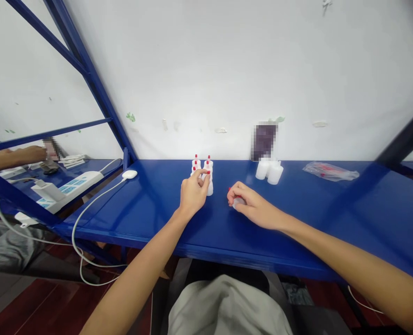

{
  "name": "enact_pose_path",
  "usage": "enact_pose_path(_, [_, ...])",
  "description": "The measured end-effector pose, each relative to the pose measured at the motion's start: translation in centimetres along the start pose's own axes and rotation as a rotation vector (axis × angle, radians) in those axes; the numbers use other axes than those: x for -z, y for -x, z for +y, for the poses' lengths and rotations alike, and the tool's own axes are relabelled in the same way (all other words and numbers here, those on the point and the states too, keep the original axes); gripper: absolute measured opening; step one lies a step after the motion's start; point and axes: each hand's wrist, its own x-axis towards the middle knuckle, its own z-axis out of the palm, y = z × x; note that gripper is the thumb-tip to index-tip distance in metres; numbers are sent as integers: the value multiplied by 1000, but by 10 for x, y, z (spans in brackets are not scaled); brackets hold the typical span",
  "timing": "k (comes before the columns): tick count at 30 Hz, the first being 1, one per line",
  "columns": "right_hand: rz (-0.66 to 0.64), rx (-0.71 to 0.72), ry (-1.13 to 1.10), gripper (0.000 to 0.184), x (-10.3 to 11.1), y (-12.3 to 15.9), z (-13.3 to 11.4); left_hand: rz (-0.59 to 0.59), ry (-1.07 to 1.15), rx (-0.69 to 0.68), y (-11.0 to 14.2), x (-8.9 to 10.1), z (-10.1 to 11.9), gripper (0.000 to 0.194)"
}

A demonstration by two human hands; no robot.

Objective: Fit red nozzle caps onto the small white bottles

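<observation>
Small white bottles (210, 188) with red-tipped caps stand close together in two rows on the blue tabletop (171, 186). My left hand (193, 191) pinches the red tip of the nearest bottle in the right row, its thumb and forefinger closed there. To the right, my right hand (250, 204) rests low over the table with fingers curled around another white bottle (239, 202). Some red shows beside those fingertips, and most of this bottle is hidden by the hand.
White containers (274, 174), with no red tips visible, stand near the wall. A clear plastic bag (330, 171) with red pieces lies farther right. A blurred dark object (264, 141) leans on the wall. At left are a white cable (87, 209), a power strip (75, 186) and another person's arm (16, 157).
</observation>
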Motion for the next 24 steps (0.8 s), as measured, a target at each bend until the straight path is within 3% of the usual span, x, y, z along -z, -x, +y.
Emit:
enact_pose_path(7, [-58,152,158,9,-6,2,3,8,-80,-13,7,3,4,26])
enact_pose_path(9, [-62,190,223,5,-6,2,3,-9,-35,-119,13,4,5,28])
enact_pose_path(11, [-24,201,315,9,-3,2,2,-130,8,-270,19,6,6,27])
enact_pose_path(14, [79,103,467,10,10,1,3,-399,-16,-430,26,10,8,22])
enact_pose_path(17, [27,3,680,14,25,1,6,-583,-115,-461,27,13,11,22])
enact_pose_path(20, [-99,-105,787,19,32,1,10,-649,-184,-489,27,14,13,28])
enact_pose_path(24, [-176,-144,722,16,29,1,11,-608,-191,-513,28,12,14,25])
